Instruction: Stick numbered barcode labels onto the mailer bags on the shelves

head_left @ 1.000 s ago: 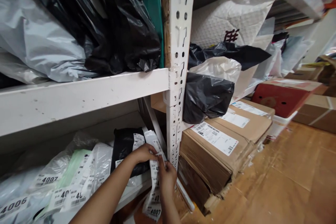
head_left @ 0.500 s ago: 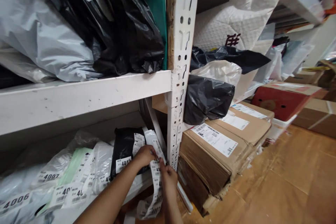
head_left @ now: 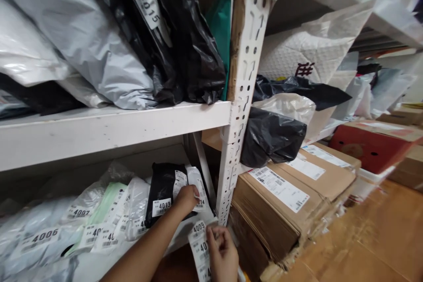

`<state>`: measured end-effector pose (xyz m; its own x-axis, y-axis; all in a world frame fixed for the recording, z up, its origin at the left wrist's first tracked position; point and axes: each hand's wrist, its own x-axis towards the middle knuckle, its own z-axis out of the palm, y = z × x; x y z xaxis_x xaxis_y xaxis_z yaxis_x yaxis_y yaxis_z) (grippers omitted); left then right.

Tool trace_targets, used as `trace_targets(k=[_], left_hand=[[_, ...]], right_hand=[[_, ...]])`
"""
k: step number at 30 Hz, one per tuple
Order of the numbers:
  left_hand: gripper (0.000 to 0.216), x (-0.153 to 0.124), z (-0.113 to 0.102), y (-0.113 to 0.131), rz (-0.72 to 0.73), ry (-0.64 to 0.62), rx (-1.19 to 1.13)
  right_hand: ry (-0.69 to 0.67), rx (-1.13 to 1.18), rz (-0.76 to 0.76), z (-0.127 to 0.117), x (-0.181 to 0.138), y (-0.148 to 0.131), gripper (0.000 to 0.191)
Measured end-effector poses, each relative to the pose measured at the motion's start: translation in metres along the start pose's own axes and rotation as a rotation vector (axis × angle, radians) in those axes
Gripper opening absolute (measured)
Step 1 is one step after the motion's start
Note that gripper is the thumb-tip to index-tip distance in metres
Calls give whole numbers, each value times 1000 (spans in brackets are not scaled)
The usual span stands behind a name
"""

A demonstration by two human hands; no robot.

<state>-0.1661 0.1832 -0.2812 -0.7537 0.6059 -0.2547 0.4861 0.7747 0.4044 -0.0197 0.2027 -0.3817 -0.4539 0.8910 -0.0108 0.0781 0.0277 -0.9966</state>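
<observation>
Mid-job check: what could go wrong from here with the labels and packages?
The white paper label strip in the right hand runs down out of view, so it might snag or crease.
The left hand partly covers the white number label on the white plastic package, leaving 14 showing; beside the black plastic package marked 4013, it might be misread.
That white package stands at the row's end, so a hard push might tilt it.

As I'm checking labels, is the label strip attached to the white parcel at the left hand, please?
Detached: a gap separates the label strip, in the right hand, from the white parcel.
</observation>
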Motion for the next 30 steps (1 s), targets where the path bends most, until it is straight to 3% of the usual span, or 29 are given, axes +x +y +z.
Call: trace_targets(k=[1,3,5,9,13,17,19,25,30], left_hand=[[18,-3,-2,1,-1,6,-4],[39,-9,-7,4,-12,23,-7],[59,-17,-12,8,-30,33,-3],[52,-39,-27,10,-51,107,36],[53,-59,-41,-13,13,269,141],[70,-62,-42,-50,-48,194,142],[71,-61,-40,-63,-59,223,96],[71,-66,-47,-82,-150,254,63],[70,-107,-74,-96,-78,278,8]], right_hand=[[-55,-94,-116,2,4,-12,32],[-220,-363,-252,10,14,-39,49],[-400,-670,-274,21,27,-61,67],[-578,-983,-278,38,47,-73,71],[-697,-973,-318,38,61,-65,74],[-784,-935,-358,39,67,-66,78],[-814,-922,-379,43,68,-68,78],[-943,-880,-487,69,59,-68,77],[-916,-877,-462,88,46,-69,75]])
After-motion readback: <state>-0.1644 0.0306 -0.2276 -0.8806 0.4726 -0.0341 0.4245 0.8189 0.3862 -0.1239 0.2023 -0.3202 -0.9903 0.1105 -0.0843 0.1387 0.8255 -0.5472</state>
